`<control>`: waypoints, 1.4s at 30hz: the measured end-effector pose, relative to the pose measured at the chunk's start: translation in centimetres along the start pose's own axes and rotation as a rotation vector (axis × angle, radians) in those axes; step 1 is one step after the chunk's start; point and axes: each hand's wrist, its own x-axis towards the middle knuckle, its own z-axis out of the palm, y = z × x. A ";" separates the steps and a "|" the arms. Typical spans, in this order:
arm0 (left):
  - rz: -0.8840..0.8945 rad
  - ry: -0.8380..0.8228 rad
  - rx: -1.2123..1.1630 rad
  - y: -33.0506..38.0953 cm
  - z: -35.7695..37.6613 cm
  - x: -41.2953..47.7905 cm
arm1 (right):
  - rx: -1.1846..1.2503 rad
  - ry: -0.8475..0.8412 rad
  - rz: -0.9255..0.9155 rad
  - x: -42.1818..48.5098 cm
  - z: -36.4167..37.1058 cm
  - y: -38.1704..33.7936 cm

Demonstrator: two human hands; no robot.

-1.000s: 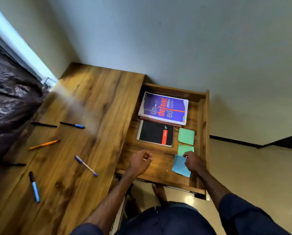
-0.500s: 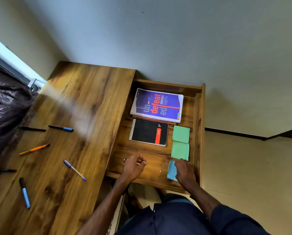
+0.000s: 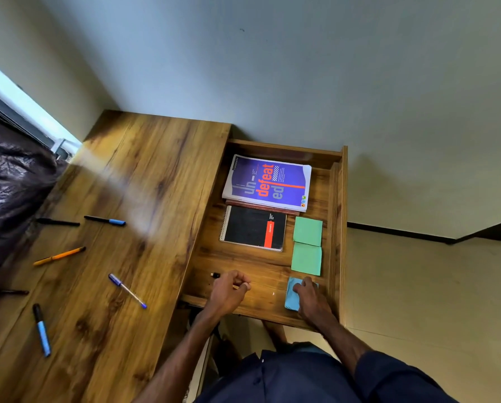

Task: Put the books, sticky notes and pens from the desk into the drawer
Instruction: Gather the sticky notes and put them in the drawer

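The open wooden drawer [image 3: 337, 228] holds a purple book [image 3: 268, 183], a black spiral notebook [image 3: 253, 228] and two green sticky note pads [image 3: 307, 231] [image 3: 306, 259]. My right hand [image 3: 311, 298] rests flat on a blue sticky note pad [image 3: 290, 298] at the drawer's front right. My left hand [image 3: 228, 289] is closed around a pen [image 3: 215, 275] low over the drawer's front; only the pen's dark end shows. Several pens lie on the desk [image 3: 144, 199]: a blue-capped one [image 3: 105, 220], a black one [image 3: 57, 222], an orange one [image 3: 59, 256], a clear blue one [image 3: 127, 290] and a blue marker [image 3: 41, 330].
A dark crumpled cover [image 3: 7, 181] lies along the desk's left side by a window. One more dark pen [image 3: 6, 292] sits at the left edge. A plain wall stands behind the desk, and pale floor lies to the right of the drawer.
My right hand has lowered the blue sticky note pad flat onto the drawer floor below the green pads. My left hand has sunk lower into the drawer with its pen.
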 end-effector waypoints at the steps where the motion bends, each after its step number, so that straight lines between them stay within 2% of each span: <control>1: 0.000 0.001 0.000 0.1 -0.1 0.0 | 0.024 0.012 0.006 0.2 -0.2 0.0; 7: 0.018 0.016 -0.014 0.1 -0.8 -0.1 | 0.110 0.211 -0.002 2.4 -2.8 -0.3; 14: 0.024 0.024 0.015 -1.3 -1.1 -0.5 | 0.050 0.097 0.050 3.9 -3.8 0.0; 24: 0.017 0.014 0.015 -1.0 -0.5 -1.0 | 0.094 0.092 0.024 2.4 -3.2 0.7; 29: 0.012 0.026 0.012 -0.3 -0.7 -1.4 | 0.228 0.289 0.004 2.4 -4.3 -1.0; 32: 0.007 0.076 0.016 -0.2 -1.4 -1.9 | 0.285 0.444 -0.128 2.9 -5.7 -4.0; 34: -0.015 0.129 0.038 0.0 -2.3 -2.6 | 0.320 0.485 -0.244 3.2 -6.8 -6.7; 42: -0.130 0.464 -0.010 -1.0 -6.9 -5.7 | 0.382 0.452 -0.642 2.7 -9.2 -19.0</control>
